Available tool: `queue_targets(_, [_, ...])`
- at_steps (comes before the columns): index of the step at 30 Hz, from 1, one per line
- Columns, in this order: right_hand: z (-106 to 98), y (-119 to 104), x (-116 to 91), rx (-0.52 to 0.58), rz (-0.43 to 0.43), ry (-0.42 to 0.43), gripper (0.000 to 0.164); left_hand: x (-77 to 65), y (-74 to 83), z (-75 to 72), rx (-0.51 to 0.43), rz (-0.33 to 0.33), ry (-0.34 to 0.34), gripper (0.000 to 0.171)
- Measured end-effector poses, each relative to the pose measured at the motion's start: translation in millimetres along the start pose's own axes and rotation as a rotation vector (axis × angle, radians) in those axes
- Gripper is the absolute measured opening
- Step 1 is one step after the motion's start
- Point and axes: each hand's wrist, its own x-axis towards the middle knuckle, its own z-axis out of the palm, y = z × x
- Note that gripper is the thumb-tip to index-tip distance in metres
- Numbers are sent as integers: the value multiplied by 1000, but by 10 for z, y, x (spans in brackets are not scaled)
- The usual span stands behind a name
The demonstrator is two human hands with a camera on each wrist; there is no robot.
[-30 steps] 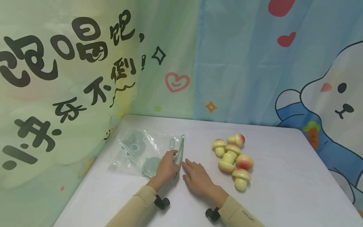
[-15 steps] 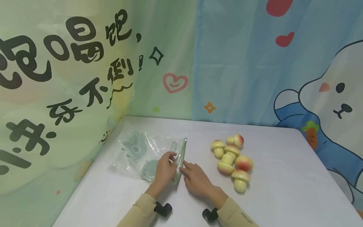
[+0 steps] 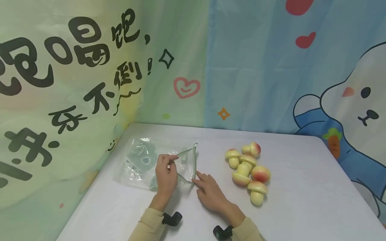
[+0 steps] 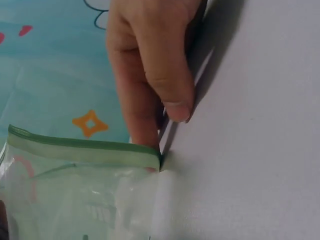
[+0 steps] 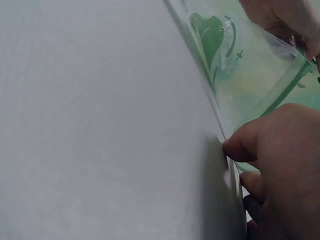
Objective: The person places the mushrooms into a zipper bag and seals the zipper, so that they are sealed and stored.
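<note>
A clear zip bag (image 3: pixel 141 177) with green prints lies left of centre in the head view, its green-edged mouth spread towards the right. My left hand (image 3: pixel 166 175) pinches one side of that mouth and holds it up. At the corner of the other edge, near the table, the index finger of my right hand (image 3: pixel 212 194) touches the rim with fingers mostly extended. The left wrist view shows the green zip strip (image 4: pixel 75 144) and that right fingertip against its end. In the right wrist view the right hand (image 5: pixel 290 165) lies low beside the bag (image 5: pixel 240 65).
Several toy mushrooms (image 3: pixel 242 172), cream with reddish caps, lie grouped to the right of my right hand. They stand on a white-covered table (image 3: pixel 307 187). Printed cloths (image 3: pixel 253 67) hang behind it and to its left.
My left hand has moved left, drawing one edge of the bag's mouth with it, so the mouth now gapes. The right fingers have stayed near the rim. The mushrooms have not moved.
</note>
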Motion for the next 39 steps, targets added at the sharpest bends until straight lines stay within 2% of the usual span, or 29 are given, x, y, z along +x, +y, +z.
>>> queue_targets(4, [14,28,-20,8,15,-6,40,8,-14,-20,-14,-19,17,36])
queue_targets(9, [7,57,-54,-2,39,13,38,3,-2,-37,42,-27,-54,33])
queue_targets(14, [-19,81,-84,-9,32,42,38,-42,14,-6,74,9,-97,29])
queue_targets(17, [-29,79,-89,-2,30,53,38,-76,-14,10,44,26,-99,30])
queue_targets(21, [-21,75,-100,9,27,43,38,-135,-63,16,-17,11,-93,33])
queue_targets(25, [-24,71,-112,38,75,26,44,-172,-90,22,-46,7,-94,35])
queue_targets(27, [-52,57,-109,61,99,48,46,-178,-89,16,-54,20,-96,35])
queue_targets(30, [-142,35,-93,99,114,143,46,-166,-76,13,-60,42,-95,35])
queue_targets(34, [-304,55,-79,115,54,385,43,-143,-71,23,-60,46,-92,36])
queue_targets(37, [-430,105,-113,37,15,604,41,-152,-69,27,-62,36,-99,36])
queue_targets(39, [-509,137,-161,-56,50,732,41,-171,-68,24,-64,30,-103,36])
